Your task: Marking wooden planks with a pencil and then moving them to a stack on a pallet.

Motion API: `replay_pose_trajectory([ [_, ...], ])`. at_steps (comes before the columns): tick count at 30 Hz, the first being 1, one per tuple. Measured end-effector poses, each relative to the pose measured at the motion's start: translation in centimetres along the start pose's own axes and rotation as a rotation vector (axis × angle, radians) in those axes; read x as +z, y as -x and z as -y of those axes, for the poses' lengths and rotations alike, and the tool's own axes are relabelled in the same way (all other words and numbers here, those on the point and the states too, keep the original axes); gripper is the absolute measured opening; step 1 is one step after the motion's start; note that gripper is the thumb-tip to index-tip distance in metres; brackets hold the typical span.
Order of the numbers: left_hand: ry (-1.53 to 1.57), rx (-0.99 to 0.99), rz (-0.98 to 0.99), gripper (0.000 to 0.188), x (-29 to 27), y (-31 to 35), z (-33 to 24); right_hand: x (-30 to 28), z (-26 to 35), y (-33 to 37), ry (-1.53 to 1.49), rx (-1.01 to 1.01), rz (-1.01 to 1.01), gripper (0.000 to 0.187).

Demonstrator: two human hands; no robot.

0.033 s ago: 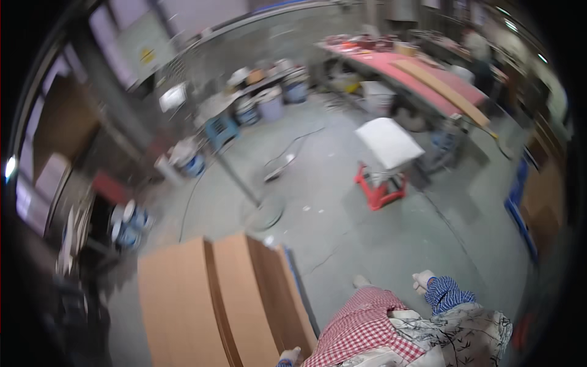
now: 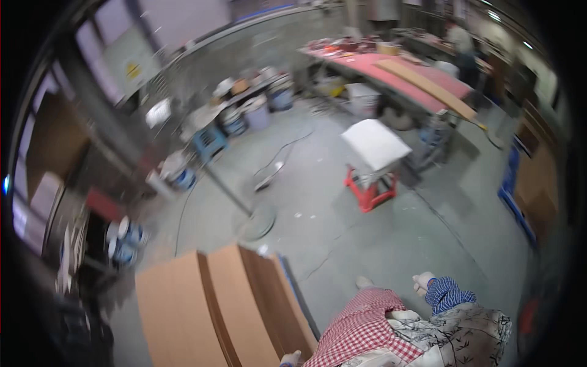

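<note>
My right hand (image 2: 423, 282), in a pale glove with a blue patterned sleeve cuff above it, hangs over the floor to the right of my red checked apron (image 2: 361, 321). Its fingers are curled in and nothing shows in them. Low in the picture, my left hand (image 2: 291, 358), also pale-gloved, is at the right side of a stack of brown wooden boards (image 2: 238, 293). Whether it grips the boards or only lies against them I cannot tell; its fingers are small and partly cut off by the lower edge.
A red stool (image 2: 371, 189) with a white slab-like top stands ahead. Beyond is a pink-topped table (image 2: 416, 82) bearing a long plank (image 2: 425, 87). A round-based stand (image 2: 254, 223), a cable (image 2: 284, 147) and several buckets (image 2: 257, 113) are leftward. Brown panels (image 2: 535, 183) lean at right.
The room has shifted slightly left in the picture, and the brown boards sit a little lower. Both hands keep nearly the same places, the right one still curled.
</note>
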State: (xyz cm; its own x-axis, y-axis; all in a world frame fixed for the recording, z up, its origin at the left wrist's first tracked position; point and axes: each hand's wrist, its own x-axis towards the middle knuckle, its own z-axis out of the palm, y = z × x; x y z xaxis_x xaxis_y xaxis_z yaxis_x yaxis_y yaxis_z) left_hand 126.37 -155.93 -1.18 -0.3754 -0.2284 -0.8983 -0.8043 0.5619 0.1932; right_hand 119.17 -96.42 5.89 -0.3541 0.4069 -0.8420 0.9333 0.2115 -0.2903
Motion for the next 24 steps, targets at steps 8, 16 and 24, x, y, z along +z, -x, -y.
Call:
replay_pose_trajectory([
  [8, -0.187, 0.439, 0.001, 0.031, 0.7, -4.1, -18.4, -1.8, -14.9, -0.9, -0.576, 0.151, -0.029, 0.035],
  [16, 0.009, 0.279, 0.368, 0.035, 13.1, -7.7, -43.0, -13.2, -16.9, -2.4, -0.639, 0.163, -0.110, 0.036],
  [24, -0.297, 0.457, 0.458, 0.039, 25.2, -1.3, -62.3, -25.7, -13.7, -9.6, -0.819, 0.055, -0.196, 0.041],
])
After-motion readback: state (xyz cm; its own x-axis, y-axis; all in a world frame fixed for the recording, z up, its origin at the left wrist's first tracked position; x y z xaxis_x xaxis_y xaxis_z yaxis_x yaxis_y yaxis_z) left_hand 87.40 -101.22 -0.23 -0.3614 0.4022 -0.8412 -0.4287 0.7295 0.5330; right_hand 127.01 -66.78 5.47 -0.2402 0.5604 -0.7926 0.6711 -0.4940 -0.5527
